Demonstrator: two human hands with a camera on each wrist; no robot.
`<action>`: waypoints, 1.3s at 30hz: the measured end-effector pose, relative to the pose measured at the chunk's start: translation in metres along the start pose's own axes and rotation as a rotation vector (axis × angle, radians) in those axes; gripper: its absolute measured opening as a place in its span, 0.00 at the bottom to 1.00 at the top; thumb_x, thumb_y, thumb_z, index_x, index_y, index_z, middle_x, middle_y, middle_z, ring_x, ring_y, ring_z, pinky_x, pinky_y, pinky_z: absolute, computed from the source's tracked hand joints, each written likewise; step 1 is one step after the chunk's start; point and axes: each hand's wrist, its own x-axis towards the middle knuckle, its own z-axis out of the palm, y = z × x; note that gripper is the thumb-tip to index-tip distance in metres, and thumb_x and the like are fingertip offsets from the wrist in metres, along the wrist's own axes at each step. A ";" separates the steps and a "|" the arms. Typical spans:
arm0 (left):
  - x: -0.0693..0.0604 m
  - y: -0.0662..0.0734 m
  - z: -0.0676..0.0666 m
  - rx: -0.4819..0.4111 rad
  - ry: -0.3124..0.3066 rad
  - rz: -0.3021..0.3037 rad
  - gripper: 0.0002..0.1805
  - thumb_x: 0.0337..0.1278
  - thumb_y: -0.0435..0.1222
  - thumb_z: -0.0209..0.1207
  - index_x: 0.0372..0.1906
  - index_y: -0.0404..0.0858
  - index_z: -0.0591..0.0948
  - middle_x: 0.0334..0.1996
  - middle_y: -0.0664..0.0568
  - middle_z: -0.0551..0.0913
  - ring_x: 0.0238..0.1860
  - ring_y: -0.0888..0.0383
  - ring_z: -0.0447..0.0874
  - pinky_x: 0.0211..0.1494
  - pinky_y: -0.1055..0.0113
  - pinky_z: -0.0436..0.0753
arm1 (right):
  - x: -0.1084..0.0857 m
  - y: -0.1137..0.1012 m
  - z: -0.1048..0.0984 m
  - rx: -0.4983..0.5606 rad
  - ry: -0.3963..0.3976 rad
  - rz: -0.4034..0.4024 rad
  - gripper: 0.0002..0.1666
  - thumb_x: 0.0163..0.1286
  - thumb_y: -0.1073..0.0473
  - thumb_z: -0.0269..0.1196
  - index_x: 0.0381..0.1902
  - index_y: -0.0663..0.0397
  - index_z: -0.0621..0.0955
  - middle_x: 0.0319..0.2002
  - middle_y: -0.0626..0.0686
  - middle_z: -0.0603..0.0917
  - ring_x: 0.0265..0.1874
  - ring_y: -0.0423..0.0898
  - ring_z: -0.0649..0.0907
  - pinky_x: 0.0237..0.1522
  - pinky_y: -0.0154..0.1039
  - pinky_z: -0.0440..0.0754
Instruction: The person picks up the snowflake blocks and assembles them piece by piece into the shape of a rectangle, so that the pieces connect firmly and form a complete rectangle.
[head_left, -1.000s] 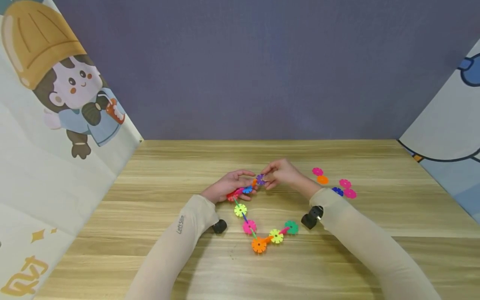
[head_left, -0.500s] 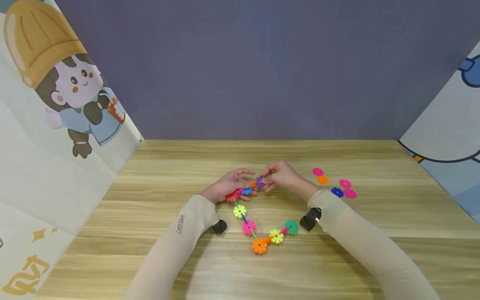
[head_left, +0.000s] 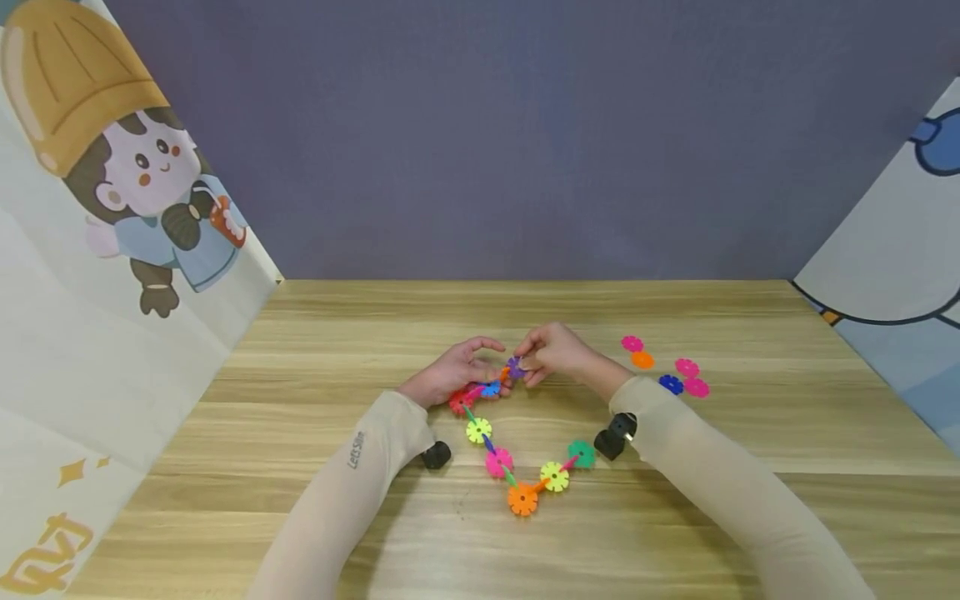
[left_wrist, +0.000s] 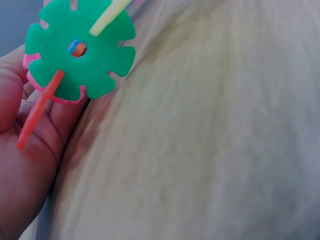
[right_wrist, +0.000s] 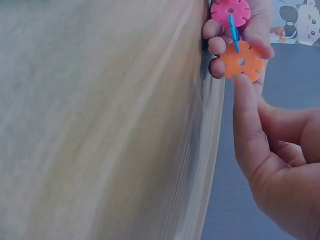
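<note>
A chain of flat, notched plastic discs slotted edge to edge hangs between and below my hands. My left hand [head_left: 453, 375] holds its upper end, with thumb and fingers around the orange disc [right_wrist: 241, 62] beside a blue disc [head_left: 491, 389]. My right hand [head_left: 558, 354] pinches a purple disc [head_left: 515, 367], which meets the orange one. Right thumb and fingertips hide most of the purple disc in the right wrist view. A green disc [left_wrist: 100, 62] with a red disc [left_wrist: 37, 112] slotted in it is close to my left palm. The chain's other end is a green disc [head_left: 581, 454].
Loose discs lie on the wooden table [head_left: 675, 517] at the right: a pink disc [head_left: 632, 343], an orange disc [head_left: 642, 360], a dark blue disc [head_left: 671, 384] and two more pink ones. A dark panel [head_left: 525, 142] stands behind the table.
Both hands have come slightly nearer to me, with the purple disc between them. The chain's middle part has shifted a little down in the head view. The loose discs lie as before.
</note>
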 end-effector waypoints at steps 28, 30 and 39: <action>0.005 0.001 -0.001 0.043 -0.034 -0.039 0.31 0.68 0.21 0.52 0.73 0.31 0.58 0.40 0.41 0.86 0.35 0.55 0.87 0.46 0.65 0.86 | 0.002 0.001 -0.002 -0.176 -0.073 -0.079 0.10 0.66 0.79 0.59 0.45 0.78 0.80 0.30 0.62 0.85 0.20 0.44 0.83 0.29 0.42 0.89; 0.005 0.001 -0.002 0.041 -0.047 -0.045 0.33 0.69 0.22 0.52 0.75 0.33 0.56 0.43 0.38 0.86 0.37 0.54 0.88 0.50 0.61 0.86 | 0.002 0.003 -0.005 -0.163 -0.088 -0.074 0.12 0.67 0.77 0.59 0.48 0.78 0.79 0.31 0.62 0.85 0.22 0.45 0.83 0.31 0.42 0.89; 0.003 0.002 -0.004 0.077 -0.024 -0.081 0.35 0.67 0.29 0.57 0.76 0.44 0.60 0.54 0.37 0.82 0.38 0.55 0.88 0.37 0.68 0.85 | -0.008 0.011 -0.046 -0.091 0.014 -0.132 0.22 0.67 0.74 0.62 0.58 0.80 0.74 0.41 0.70 0.83 0.34 0.57 0.87 0.39 0.46 0.88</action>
